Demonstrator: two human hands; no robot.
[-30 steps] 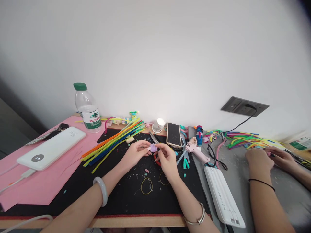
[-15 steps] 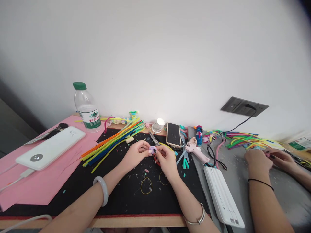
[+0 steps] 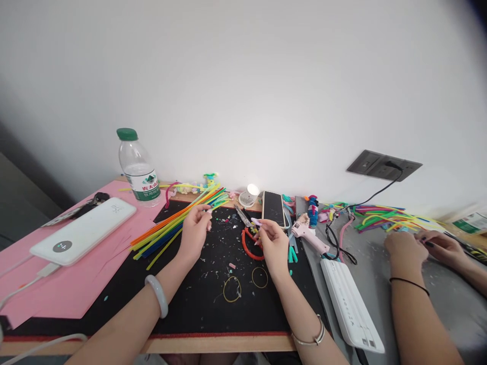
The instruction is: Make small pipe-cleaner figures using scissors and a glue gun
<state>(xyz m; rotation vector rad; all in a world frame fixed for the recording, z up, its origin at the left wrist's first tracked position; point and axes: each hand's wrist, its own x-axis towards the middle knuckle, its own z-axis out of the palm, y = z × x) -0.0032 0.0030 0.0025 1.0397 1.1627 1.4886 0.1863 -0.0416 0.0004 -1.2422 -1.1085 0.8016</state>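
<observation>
My right hand [image 3: 274, 246] pinches a small lilac piece [image 3: 256, 221] between thumb and fingertips, just above the red-handled scissors [image 3: 244, 249] on the black mat. My left hand [image 3: 195, 230] is held apart from it, beside the bundle of coloured pipe cleaners [image 3: 160, 237]. Its thumb and fingers are closed together, with something whitish at the tips that is too small to name. Two thin rubber bands [image 3: 232, 289] and many tiny scraps lie on the black mat [image 3: 190, 309] between my forearms.
A water bottle [image 3: 141, 177] and a white power bank [image 3: 83, 230] stand left on pink paper [image 3: 83, 289]. A paper cup [image 3: 249, 196], phone [image 3: 273, 207] and pink glue gun [image 3: 309, 235] lie behind and right. At far right, another person's hands [image 3: 407, 251] work near more pipe cleaners.
My hands have moved apart. The left went left and up toward the pipe cleaners; the right moved slightly right with the lilac piece, uncovering more of the scissors' handles.
</observation>
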